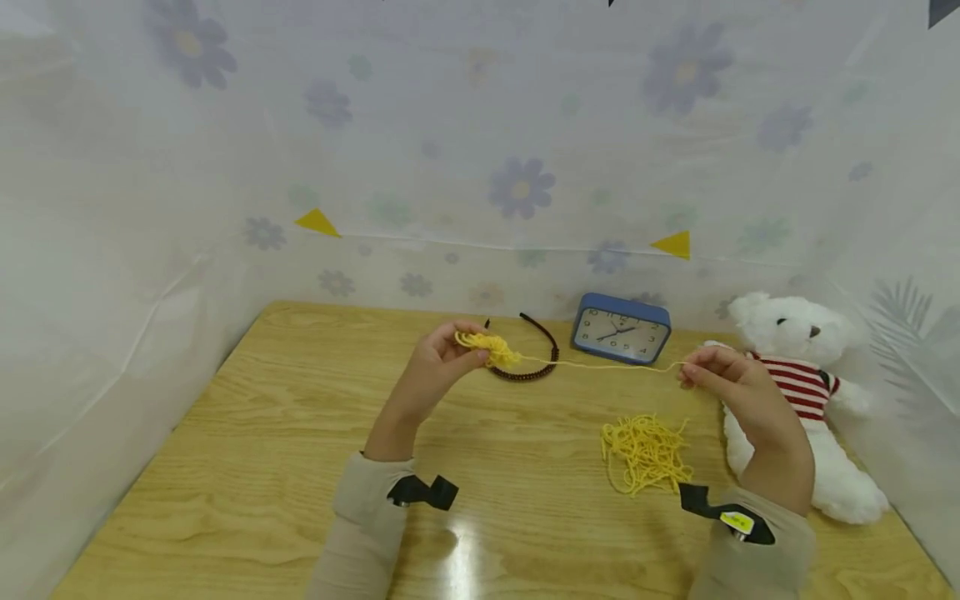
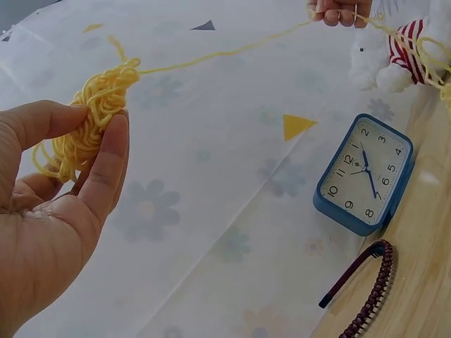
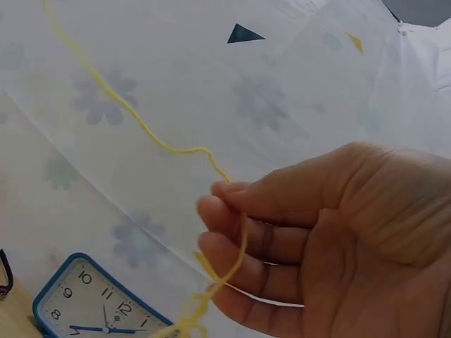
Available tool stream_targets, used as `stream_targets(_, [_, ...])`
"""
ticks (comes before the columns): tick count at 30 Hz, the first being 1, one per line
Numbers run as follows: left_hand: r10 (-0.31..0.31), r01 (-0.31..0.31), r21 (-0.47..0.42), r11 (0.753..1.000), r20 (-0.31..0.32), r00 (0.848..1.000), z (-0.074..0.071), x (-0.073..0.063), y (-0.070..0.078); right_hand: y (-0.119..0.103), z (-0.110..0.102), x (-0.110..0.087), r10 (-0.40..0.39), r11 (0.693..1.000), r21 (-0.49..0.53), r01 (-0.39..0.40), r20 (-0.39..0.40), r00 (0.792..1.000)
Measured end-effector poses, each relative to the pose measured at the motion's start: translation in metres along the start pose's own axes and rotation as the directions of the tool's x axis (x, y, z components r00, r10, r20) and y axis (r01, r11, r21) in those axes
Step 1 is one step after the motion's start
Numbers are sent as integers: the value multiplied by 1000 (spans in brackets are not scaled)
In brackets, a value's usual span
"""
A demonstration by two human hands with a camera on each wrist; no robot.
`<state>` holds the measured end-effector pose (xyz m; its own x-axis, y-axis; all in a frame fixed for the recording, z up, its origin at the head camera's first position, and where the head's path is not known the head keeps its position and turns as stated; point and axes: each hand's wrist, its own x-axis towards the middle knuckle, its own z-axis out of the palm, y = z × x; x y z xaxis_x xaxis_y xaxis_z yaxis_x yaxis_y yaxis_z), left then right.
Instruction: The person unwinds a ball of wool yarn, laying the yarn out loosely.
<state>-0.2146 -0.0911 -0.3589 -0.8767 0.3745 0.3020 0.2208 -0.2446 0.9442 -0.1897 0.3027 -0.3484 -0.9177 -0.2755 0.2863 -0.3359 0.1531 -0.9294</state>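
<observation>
Between the thumb and fingers of my left hand (image 1: 435, 367) is a bundle of yellow yarn (image 2: 99, 116), loops sticking out around the fingertips. A single yarn strand (image 1: 600, 365) runs from it across to my right hand (image 1: 738, 387), raised over the right side of the table. In the right wrist view, thumb and index finger pinch that strand (image 3: 162, 144), which sags slightly. Past the pinch, the yarn hangs down across the other fingers. A loose heap of yellow yarn (image 1: 647, 454) lies on the table below and left of the right hand.
A blue alarm clock (image 1: 621, 329) stands at the table's back edge. Left of it lies a dark beaded headband (image 1: 525, 375), partly behind the yarn. A white teddy bear (image 1: 806, 383) in a striped shirt sits at the right, close to the right forearm. Flowered sheeting (image 1: 420, 150) encloses the wooden table (image 1: 255, 467).
</observation>
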Motion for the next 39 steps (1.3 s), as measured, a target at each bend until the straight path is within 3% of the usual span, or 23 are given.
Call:
stream_targets(5, [-1, 1, 10, 1000, 22, 1000, 4, 1, -3, -1, 13, 11, 90, 983, -177, -55, 200, 976])
stream_targets(15, [23, -23, -2, 1000, 95, 995, 11, 3, -7, -2, 52, 33, 196, 949, -300, -98, 317, 928])
stream_targets(22, [25, -28, 25, 999, 115, 993, 15, 4, -11, -13, 85, 41, 81, 983, -180, -29, 287, 955])
stream_targets(31, [60, -61, 6, 998, 134, 989, 18, 5, -12, -21, 122, 47, -25, 1000, 9, 23, 399, 916])
stream_targets(35, [54, -56, 14, 998, 127, 990, 19, 5, -12, -21, 124, 46, -99, 995, 51, 85, 391, 915])
stream_targets(39, [45, -49, 33, 998, 114, 992, 18, 5, -12, -22, 122, 44, -130, 992, 47, 121, 344, 930])
